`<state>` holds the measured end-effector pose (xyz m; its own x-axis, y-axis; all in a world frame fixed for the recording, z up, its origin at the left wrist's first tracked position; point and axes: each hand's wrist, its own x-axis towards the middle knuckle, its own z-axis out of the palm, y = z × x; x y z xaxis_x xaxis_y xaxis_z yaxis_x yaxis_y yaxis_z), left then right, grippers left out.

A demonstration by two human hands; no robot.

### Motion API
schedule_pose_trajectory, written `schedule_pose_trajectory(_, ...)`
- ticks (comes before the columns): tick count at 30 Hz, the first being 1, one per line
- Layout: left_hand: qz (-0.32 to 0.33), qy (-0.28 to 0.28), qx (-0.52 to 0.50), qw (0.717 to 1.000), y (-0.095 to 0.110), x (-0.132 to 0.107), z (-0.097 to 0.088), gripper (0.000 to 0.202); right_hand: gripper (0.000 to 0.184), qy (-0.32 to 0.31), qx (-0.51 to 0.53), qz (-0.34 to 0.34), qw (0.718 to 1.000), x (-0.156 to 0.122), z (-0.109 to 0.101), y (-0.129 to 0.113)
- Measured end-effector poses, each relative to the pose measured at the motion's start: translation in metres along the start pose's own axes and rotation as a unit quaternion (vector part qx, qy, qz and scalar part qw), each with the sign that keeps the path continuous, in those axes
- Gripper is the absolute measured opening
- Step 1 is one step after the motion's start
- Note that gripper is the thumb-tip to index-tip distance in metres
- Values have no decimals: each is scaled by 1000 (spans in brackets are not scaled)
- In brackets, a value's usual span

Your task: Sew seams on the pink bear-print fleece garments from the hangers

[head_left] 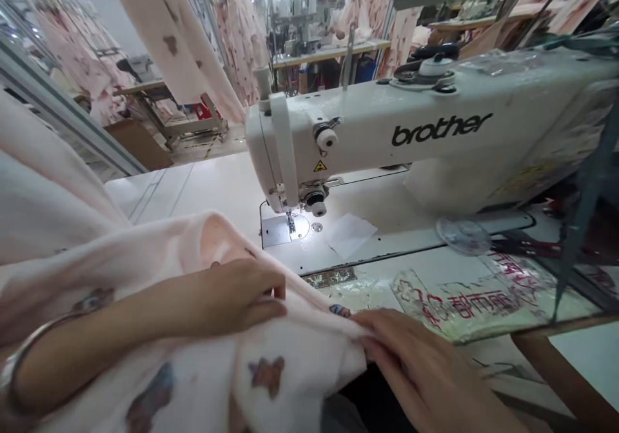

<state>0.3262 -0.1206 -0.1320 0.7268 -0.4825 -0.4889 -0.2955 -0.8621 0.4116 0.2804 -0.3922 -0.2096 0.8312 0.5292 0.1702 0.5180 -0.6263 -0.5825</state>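
Observation:
Pale pink fleece fabric [203, 368] with brown and blue printed figures drapes over the table's left side and down in front of me. My left hand [242, 297] is closed on a fold of it, thumb against curled fingers. At the fabric's right edge, my right hand [406, 355] pinches the cloth between thumb and fingers. Beyond both hands stands a white sewing machine [367, 136] lettered "brother". Its lamp lights the needle plate [280, 230] and presser foot [291, 221]; the fabric lies in front of these, apart from them.
A white paper scrap [352, 234] lies right of the needle plate. Farther right are a clear plastic disc [463, 235] and dark scissors [525, 244]. Clear film with red characters [474, 301] covers the table's front edge. Pink cloth [178, 39] hangs behind; other workstations [329, 52] stand beyond.

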Motion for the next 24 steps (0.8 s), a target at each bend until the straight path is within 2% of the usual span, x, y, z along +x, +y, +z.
schedule_pose_trajectory(3, -50, 11, 44, 998, 2, 20, 11, 25, 8, -45, 15, 73, 996, 18, 7, 12)
schedule_pose_trajectory(5, -82, 26, 124, 989, 16, 22, 22, 21, 9, -53, 15, 72, 996, 24, 7, 14)
schedule_pose_trajectory(6, -77, 49, 166, 982, 26, 21, 29, 18, 10, -47, 11, 64, 997, 25, 7, 14)
schedule_pose_trajectory(9, 28, 151, 198, 968, 53, 24, 51, 29, 15, -28, 14, 40, 999, 23, 7, 18)
schedule_pose_trajectory(10, 63, 174, 177, 967, 57, 27, 58, 29, 16, -26, 24, 36, 999, 23, 7, 19)
schedule_pose_trajectory(12, 93, 191, 135, 968, 58, 38, 67, 19, 15, -22, 46, 32, 998, 23, 7, 22)
schedule_pose_trajectory(14, 109, 185, 93, 972, 51, 46, 69, 12, 14, -30, 71, 26, 997, 27, 5, 21)
schedule_pose_trajectory(16, 114, 158, 38, 980, 38, 47, 63, 10, 13, -49, 108, 27, 993, 34, 1, 17)
schedule_pose_trajectory(21, 46, 65, -133, 988, 7, 27, 35, 26, 10, -145, 200, 90, 965, 69, -10, 2)
schedule_pose_trajectory(24, 32, 32, -181, 982, -4, 18, 26, 32, 11, -207, 228, 108, 945, 90, -12, -3)
